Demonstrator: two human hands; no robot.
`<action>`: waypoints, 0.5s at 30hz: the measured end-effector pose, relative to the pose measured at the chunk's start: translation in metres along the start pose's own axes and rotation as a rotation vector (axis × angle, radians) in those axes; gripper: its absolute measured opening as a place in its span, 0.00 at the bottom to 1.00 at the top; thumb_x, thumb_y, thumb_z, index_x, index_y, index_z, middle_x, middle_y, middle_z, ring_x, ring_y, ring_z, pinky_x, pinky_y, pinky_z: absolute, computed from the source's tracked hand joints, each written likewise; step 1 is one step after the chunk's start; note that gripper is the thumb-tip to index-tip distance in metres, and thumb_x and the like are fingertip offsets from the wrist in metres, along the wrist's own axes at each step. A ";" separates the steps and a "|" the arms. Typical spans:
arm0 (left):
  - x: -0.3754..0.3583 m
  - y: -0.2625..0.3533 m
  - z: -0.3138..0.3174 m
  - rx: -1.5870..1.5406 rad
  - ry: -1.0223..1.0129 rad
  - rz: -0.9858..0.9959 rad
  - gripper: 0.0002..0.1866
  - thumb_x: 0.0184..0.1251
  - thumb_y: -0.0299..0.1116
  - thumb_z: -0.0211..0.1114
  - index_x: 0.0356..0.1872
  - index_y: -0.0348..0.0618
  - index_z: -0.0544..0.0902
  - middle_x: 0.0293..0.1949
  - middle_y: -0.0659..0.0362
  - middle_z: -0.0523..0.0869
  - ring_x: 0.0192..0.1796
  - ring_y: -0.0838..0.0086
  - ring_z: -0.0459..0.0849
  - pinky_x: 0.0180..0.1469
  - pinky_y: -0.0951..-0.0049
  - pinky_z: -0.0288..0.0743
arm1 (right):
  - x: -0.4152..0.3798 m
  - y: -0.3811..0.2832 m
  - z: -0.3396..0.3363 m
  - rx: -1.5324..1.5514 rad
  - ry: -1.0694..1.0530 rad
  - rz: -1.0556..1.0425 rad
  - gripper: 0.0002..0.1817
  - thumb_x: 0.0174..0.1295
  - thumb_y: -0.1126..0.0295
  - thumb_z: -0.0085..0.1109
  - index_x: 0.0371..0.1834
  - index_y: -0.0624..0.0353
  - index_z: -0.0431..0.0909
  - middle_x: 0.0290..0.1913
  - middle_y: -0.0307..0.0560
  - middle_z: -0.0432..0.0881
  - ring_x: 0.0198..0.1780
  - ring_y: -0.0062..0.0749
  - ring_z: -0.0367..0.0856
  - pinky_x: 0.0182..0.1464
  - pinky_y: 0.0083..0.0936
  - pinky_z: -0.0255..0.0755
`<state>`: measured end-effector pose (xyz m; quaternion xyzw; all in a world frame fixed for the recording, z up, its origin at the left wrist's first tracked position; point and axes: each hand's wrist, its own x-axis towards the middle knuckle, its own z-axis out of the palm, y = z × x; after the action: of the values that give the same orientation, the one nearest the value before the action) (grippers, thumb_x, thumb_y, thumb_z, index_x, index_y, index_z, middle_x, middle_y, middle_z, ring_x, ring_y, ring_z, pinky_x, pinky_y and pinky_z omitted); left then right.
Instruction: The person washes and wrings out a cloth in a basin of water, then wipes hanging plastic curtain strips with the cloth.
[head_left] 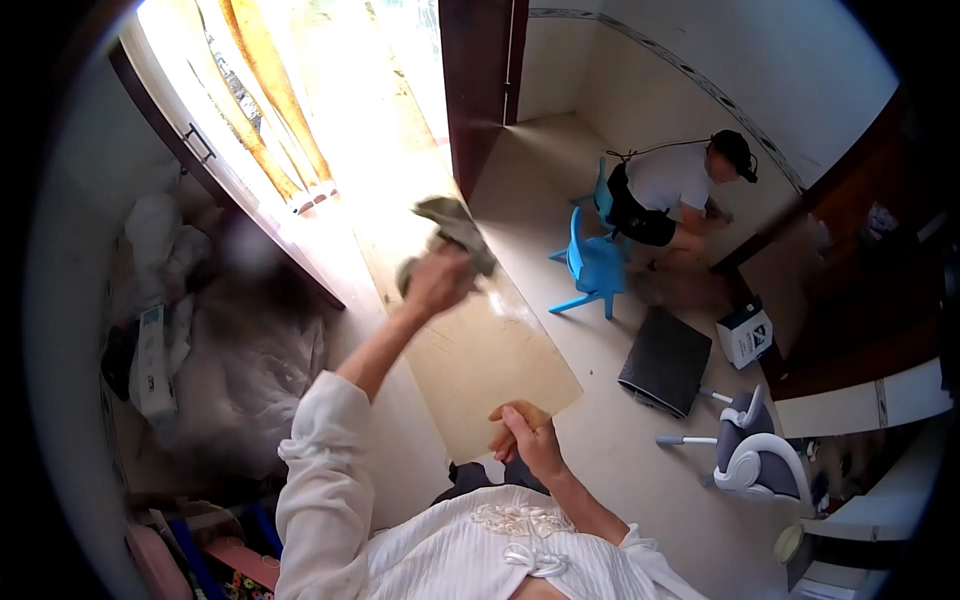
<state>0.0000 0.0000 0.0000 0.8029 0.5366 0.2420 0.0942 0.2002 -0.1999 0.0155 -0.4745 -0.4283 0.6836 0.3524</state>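
Cloth (pixel 467 232) is gripped by the left hand (pixel 443 281) over the bench (pixel 480 368), mid-frame; contact cannot be told. The right hand (pixel 532 438), lower centre, is loosely curled, any contents hidden. Wiping seems under way; flat pressure is probably called for next.

Your doorway's (pixel 375 85) totally blown out, the pale surface (pixel 490 365) catches glare, left hand's (pixel 442 278) kinda blurry, edges warp into black.

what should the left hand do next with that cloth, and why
Probably draw the greenish cloth along the pale panel toward the body: the left hand is stretched out over its farther part, while much of the nearer stretch lies uncovered. Contact between cloth and panel is hard to tell.
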 end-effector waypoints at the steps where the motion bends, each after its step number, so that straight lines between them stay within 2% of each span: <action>1: -0.025 0.031 0.030 -0.176 -0.077 0.137 0.11 0.45 0.36 0.63 0.34 0.51 0.81 0.34 0.59 0.80 0.36 0.60 0.79 0.33 0.60 0.74 | 0.009 0.005 -0.007 -0.011 0.018 0.017 0.15 0.66 0.64 0.42 0.34 0.65 0.74 0.17 0.47 0.78 0.13 0.22 0.74 0.14 0.15 0.66; 2: -0.050 0.075 0.042 -0.213 -0.193 0.227 0.11 0.44 0.35 0.61 0.33 0.49 0.80 0.37 0.59 0.82 0.38 0.61 0.77 0.37 0.62 0.74 | 0.016 0.010 -0.015 0.007 0.024 0.061 0.15 0.66 0.64 0.41 0.33 0.65 0.74 0.16 0.47 0.78 0.13 0.22 0.74 0.14 0.15 0.66; 3: -0.058 0.108 0.053 -0.330 -0.263 0.405 0.14 0.45 0.34 0.61 0.37 0.46 0.80 0.46 0.59 0.82 0.44 0.63 0.75 0.44 0.65 0.71 | 0.020 0.015 -0.032 -0.013 -0.014 0.119 0.15 0.66 0.65 0.41 0.33 0.65 0.74 0.15 0.46 0.77 0.13 0.22 0.74 0.14 0.15 0.66; 4: -0.068 0.114 0.041 -0.356 -0.359 0.381 0.18 0.43 0.33 0.60 0.41 0.46 0.81 0.51 0.59 0.80 0.46 0.65 0.73 0.47 0.67 0.69 | 0.011 0.028 -0.029 -0.024 -0.045 0.147 0.15 0.66 0.64 0.41 0.33 0.64 0.74 0.15 0.46 0.77 0.13 0.23 0.74 0.14 0.15 0.65; 5: -0.081 0.108 0.035 -0.433 -0.388 0.418 0.18 0.47 0.35 0.61 0.43 0.49 0.81 0.51 0.60 0.80 0.46 0.67 0.74 0.47 0.67 0.70 | -0.007 0.043 -0.020 -0.020 -0.072 0.197 0.15 0.66 0.64 0.41 0.33 0.63 0.75 0.16 0.46 0.77 0.13 0.23 0.74 0.13 0.14 0.65; 7: -0.067 0.077 0.031 -0.164 -0.313 0.411 0.16 0.51 0.37 0.63 0.44 0.52 0.81 0.50 0.61 0.81 0.47 0.68 0.75 0.48 0.67 0.70 | 0.003 0.030 -0.016 -0.009 -0.042 0.121 0.16 0.66 0.63 0.41 0.33 0.65 0.74 0.15 0.46 0.77 0.12 0.23 0.73 0.14 0.15 0.65; 9: -0.042 0.036 0.041 0.057 -0.038 0.281 0.15 0.51 0.34 0.64 0.42 0.52 0.80 0.47 0.62 0.81 0.50 0.68 0.75 0.47 0.63 0.71 | -0.008 0.013 -0.027 -0.088 -0.022 0.099 0.16 0.66 0.64 0.40 0.33 0.65 0.74 0.15 0.47 0.77 0.12 0.23 0.72 0.14 0.15 0.66; 10: -0.030 0.010 0.013 0.223 0.019 0.133 0.16 0.53 0.32 0.61 0.46 0.54 0.79 0.48 0.61 0.80 0.51 0.66 0.75 0.48 0.62 0.71 | -0.007 0.007 -0.023 -0.096 -0.046 0.108 0.16 0.66 0.64 0.41 0.33 0.66 0.74 0.16 0.47 0.77 0.12 0.23 0.72 0.15 0.15 0.66; 12: -0.012 -0.051 -0.026 0.444 0.234 -0.138 0.17 0.54 0.32 0.60 0.48 0.53 0.78 0.49 0.60 0.80 0.50 0.65 0.75 0.49 0.62 0.70 | -0.002 -0.006 -0.005 -0.016 -0.079 0.091 0.16 0.66 0.64 0.41 0.33 0.66 0.74 0.16 0.47 0.77 0.12 0.23 0.72 0.15 0.15 0.66; 13: -0.007 -0.066 -0.055 0.512 0.393 -0.233 0.18 0.53 0.34 0.59 0.48 0.51 0.78 0.48 0.58 0.80 0.50 0.63 0.76 0.50 0.62 0.70 | 0.000 -0.011 0.005 0.050 -0.110 0.064 0.16 0.66 0.64 0.41 0.33 0.66 0.74 0.16 0.47 0.77 0.12 0.23 0.72 0.15 0.15 0.66; 15: -0.006 -0.091 -0.082 0.441 0.703 -0.450 0.19 0.53 0.36 0.58 0.49 0.49 0.78 0.48 0.54 0.80 0.52 0.61 0.75 0.54 0.62 0.67 | 0.003 -0.016 0.011 0.089 -0.121 0.072 0.16 0.66 0.64 0.41 0.33 0.66 0.74 0.15 0.47 0.77 0.12 0.23 0.72 0.15 0.15 0.66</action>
<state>-0.1158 0.0228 0.0322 0.5368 0.7353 0.3529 -0.2159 0.1905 -0.1940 0.0312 -0.4314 -0.4007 0.7415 0.3218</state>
